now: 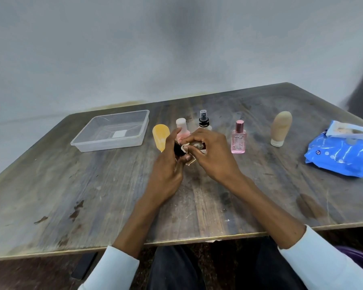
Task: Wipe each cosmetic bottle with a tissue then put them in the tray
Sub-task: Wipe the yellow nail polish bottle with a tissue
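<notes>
Over the middle of the worn wooden table (92, 185), a small dark-capped bottle (178, 150) is gripped in the left hand (168, 174), fingers curled round it. A crumpled tissue (192, 147) is pinched against that bottle by the right hand (210, 155), fingers bent over it; most of the bottle is hidden, so its body cannot be made out. Behind the hands, a row of cosmetics is seen standing upright: a yellow tube (161, 137), a pink bottle with a white cap (181, 128), a black-topped spray bottle (204, 121), a pink perfume bottle (238, 138), and, well apart to the right, a beige tube (280, 128). The clear plastic tray (88, 141) is set at the far left with no bottles in it. A blue wipes pack (342, 155) is lying near the right edge, flap open.
</notes>
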